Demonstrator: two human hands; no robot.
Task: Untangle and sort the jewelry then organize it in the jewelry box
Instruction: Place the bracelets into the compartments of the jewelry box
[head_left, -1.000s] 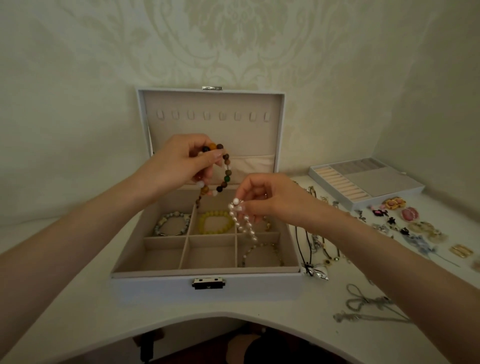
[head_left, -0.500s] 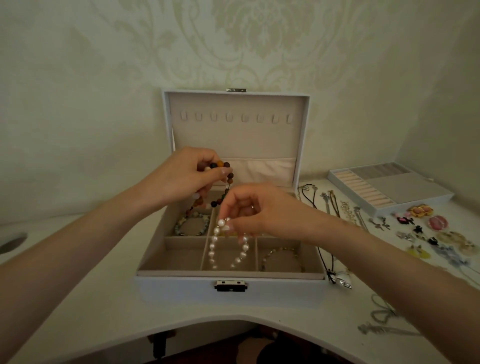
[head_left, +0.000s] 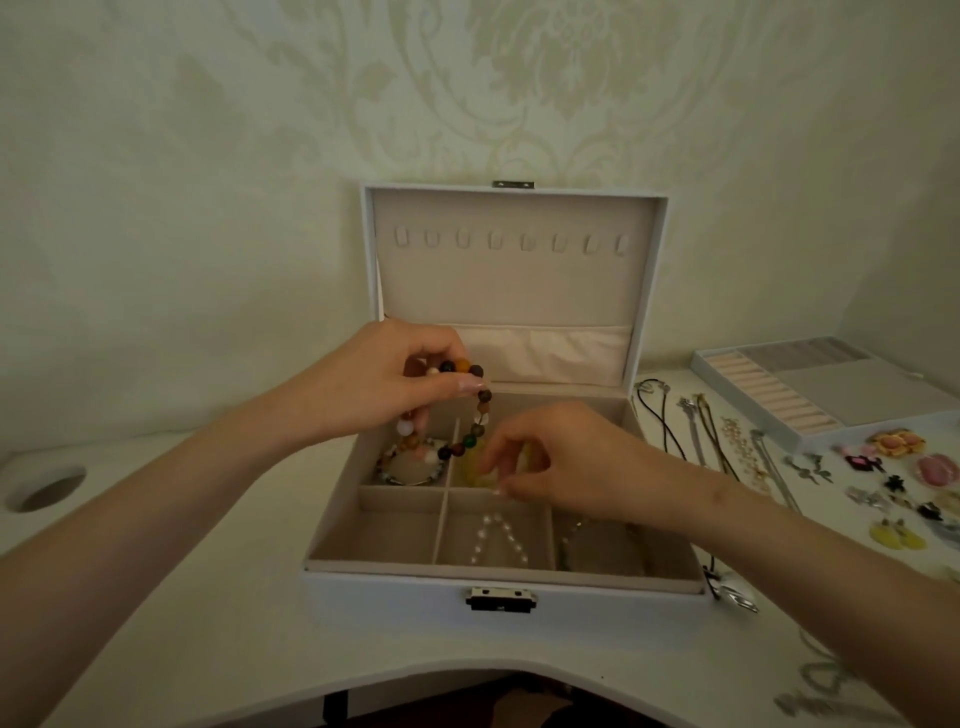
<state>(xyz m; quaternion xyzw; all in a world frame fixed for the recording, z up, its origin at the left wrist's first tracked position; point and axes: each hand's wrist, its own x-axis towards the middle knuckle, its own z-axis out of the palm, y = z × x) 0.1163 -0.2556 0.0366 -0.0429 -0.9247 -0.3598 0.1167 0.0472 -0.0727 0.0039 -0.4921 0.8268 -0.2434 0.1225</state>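
Left hand (head_left: 379, 384) pinches the multicoloured bead bracelet (head_left: 484, 396), which hangs below its fingers. Right hand (head_left: 566, 462): fingers loosely curled, grip cannot be told. Pearl bracelet (head_left: 498, 540) lies near its thumb, in 1 jewelry box (head_left: 395, 597) compartment.

Left hand (head_left: 382, 387) pinching, right hand (head_left: 563, 462) loosely curled

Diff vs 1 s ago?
The right hand lowered the pearl bracelet into the front middle compartment of the box and let go; it now hovers over the back middle one. The left hand still holds the bead bracelet above the box.
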